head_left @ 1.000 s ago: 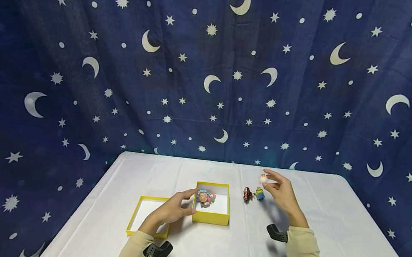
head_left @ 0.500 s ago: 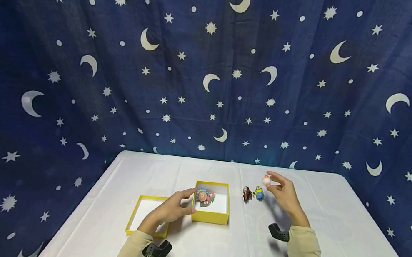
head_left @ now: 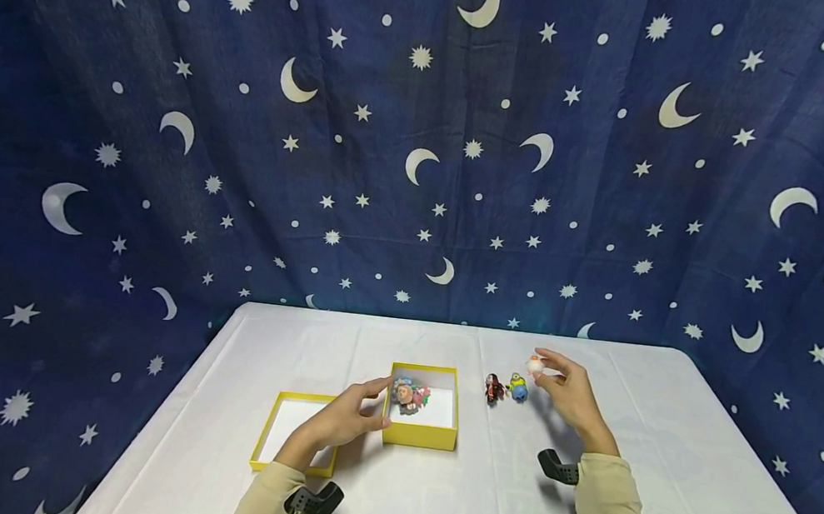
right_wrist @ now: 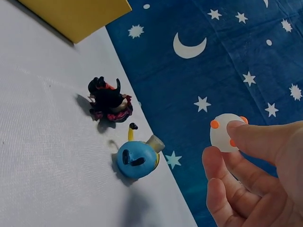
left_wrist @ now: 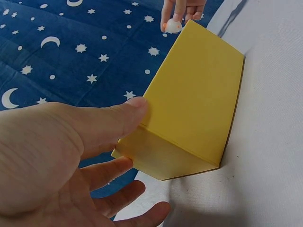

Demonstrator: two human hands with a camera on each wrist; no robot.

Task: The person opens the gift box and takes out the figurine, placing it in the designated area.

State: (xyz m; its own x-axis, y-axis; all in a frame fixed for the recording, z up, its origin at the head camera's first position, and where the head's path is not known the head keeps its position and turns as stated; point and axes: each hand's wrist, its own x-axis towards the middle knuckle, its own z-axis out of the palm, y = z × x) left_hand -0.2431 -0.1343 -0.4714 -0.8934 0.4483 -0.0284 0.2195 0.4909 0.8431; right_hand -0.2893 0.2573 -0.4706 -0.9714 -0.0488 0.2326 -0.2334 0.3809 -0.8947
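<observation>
My left hand (head_left: 348, 414) holds the near-left corner of an open yellow box (head_left: 420, 435). In the left wrist view the thumb lies on the box's edge, and the lower fingers spread beside its side. Inside, against the left wall, sits a small colourful figurine cluster (head_left: 411, 396). My right hand (head_left: 570, 391) pinches a small round white toy with orange knobs (right_wrist: 222, 135) between thumb and fingers, raised above the table. Left of that hand stand a blue and yellow minion figure (head_left: 518, 387) and a dark red and black figurine (head_left: 494, 389).
A shallow yellow-rimmed lid (head_left: 281, 423), white inside, lies left of the box, partly behind my left wrist. White cloth covers the table (head_left: 445, 512). A dark blue curtain (head_left: 362, 160) with moons and stars hangs behind it.
My right hand has shifted slightly right and down with the white toy, mostly in the first half second. The left hand stays on the box, and the figurines have not moved.
</observation>
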